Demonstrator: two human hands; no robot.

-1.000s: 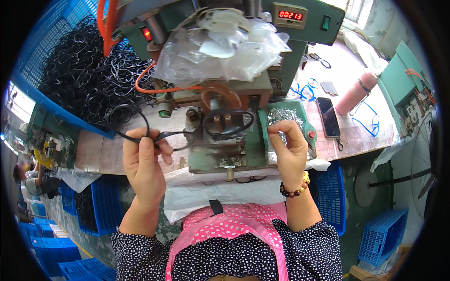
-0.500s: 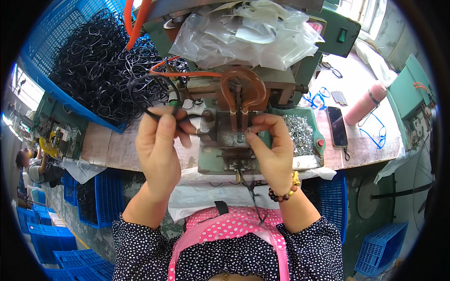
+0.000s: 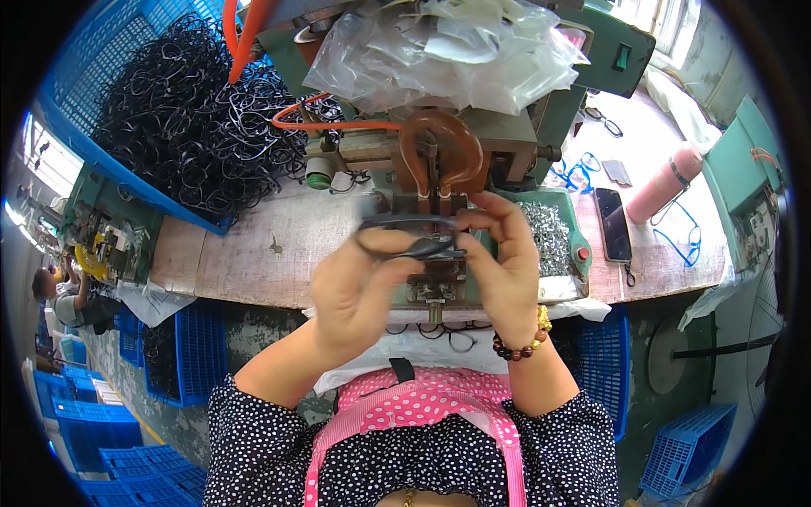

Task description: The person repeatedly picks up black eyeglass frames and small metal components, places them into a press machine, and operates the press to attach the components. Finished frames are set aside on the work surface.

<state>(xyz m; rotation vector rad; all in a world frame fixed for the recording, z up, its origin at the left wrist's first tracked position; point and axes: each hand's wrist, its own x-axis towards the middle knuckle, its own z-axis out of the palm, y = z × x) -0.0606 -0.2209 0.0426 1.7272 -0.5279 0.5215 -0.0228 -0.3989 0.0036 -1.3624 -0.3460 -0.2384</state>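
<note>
A black eyeglass frame [image 3: 414,219], smeared by motion, crosses the front of the green press machine [image 3: 435,291]. My left hand [image 3: 351,291] pinches it between thumb and fingers. At the frame's right end is my right hand [image 3: 503,262], its thumb and fingers drawn together beside the machine's work spot. What lies between those right fingertips is hidden. Just behind the frame, a copper-coloured coil loop [image 3: 469,160] reaches down with its two prongs. Most of the small fixture under the prongs is covered by my hands and the frame.
A blue crate [image 3: 139,186] heaped with black frames stands left. A green tray of small shiny metal parts [image 3: 545,241] sits right, beside a phone [image 3: 612,224] and pink bottle [image 3: 667,184]. Plastic bags [image 3: 448,59] top the machine. Frames lie on white sheeting [image 3: 397,346] below.
My left hand has swung right with the black eyeglass frame, from beside the fixture to in front of it. A dark thin piece that dangled below the machine is gone from there.
</note>
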